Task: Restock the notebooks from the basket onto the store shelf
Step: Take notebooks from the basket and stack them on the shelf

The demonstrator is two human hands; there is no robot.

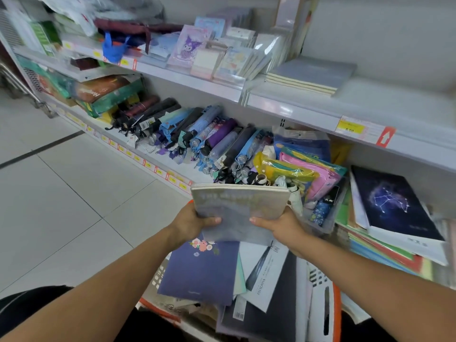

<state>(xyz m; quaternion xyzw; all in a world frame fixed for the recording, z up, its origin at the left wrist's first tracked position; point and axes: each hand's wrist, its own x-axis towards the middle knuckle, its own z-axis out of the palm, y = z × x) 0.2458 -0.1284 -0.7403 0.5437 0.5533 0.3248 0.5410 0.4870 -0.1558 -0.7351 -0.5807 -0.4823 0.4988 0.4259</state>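
Setting: shop aisle, tiled floor at left, store shelf (308, 112) crossing the upper frame.
Notebooks: grey stack (238, 206) at centre, above the basket (320, 314).
Fingers: left hand (191, 224) and right hand (281, 227) both grasp it, thumbs on top.
Risk: loose covers may slide apart, falling onto the umbrellas (197, 134).

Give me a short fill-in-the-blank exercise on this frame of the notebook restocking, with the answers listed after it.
1. The grey soft-cover notebook is gripped by ____ hands, the left hand and the right hand.
2. The dark blue notebook with pink flowers lies in the ____ plastic basket.
3. The row of folded umbrellas lies on the shelf ____ the flat stack of pale grey notebooks.
4. The dark notebook on the right shows a ____ pattern.

Answers: both; white; below; constellation
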